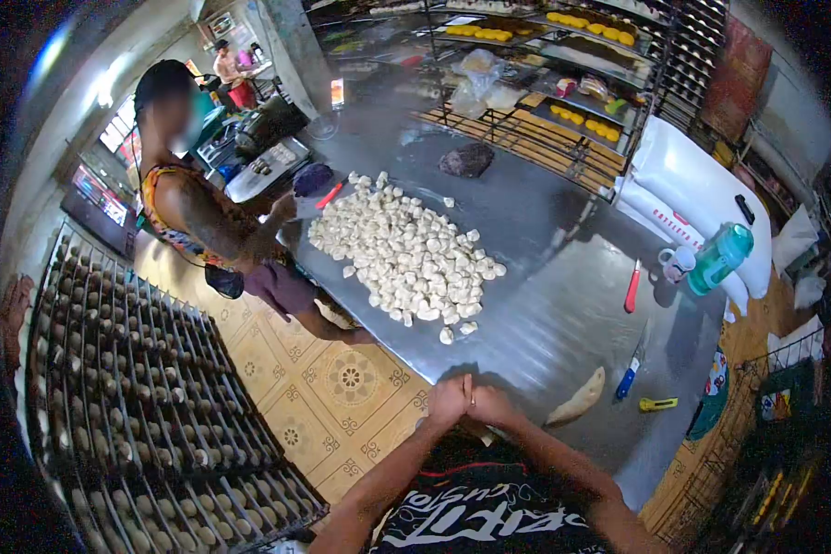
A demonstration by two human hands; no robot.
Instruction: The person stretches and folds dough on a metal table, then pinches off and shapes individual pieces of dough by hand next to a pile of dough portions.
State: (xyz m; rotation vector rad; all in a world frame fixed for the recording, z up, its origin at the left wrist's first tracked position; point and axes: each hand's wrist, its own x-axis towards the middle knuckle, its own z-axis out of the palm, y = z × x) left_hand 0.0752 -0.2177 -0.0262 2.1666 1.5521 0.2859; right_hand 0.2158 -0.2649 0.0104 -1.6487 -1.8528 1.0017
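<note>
My left hand (449,400) and my right hand (491,406) meet at the near edge of the metal table (526,314), fingers curled in and pressed together. Whatever lies between them, if anything, is hidden. Just beyond my hands spreads a big heap of small pale dough pieces (406,245), with a few loose ones at its near end. To the right of my right hand rests a long pale strip of dough (577,397). Farther right lie a blue-handled knife (629,377) and a yellow cutter (658,404).
Across the table a person (194,203) stands beside a dark lump (313,179) and a red-handled tool (330,195). Another dark lump (466,161), a red-handled knife (632,286), a mug (677,263) and a teal bottle (720,258) are on the table. A rack of dough balls (148,397) stands left.
</note>
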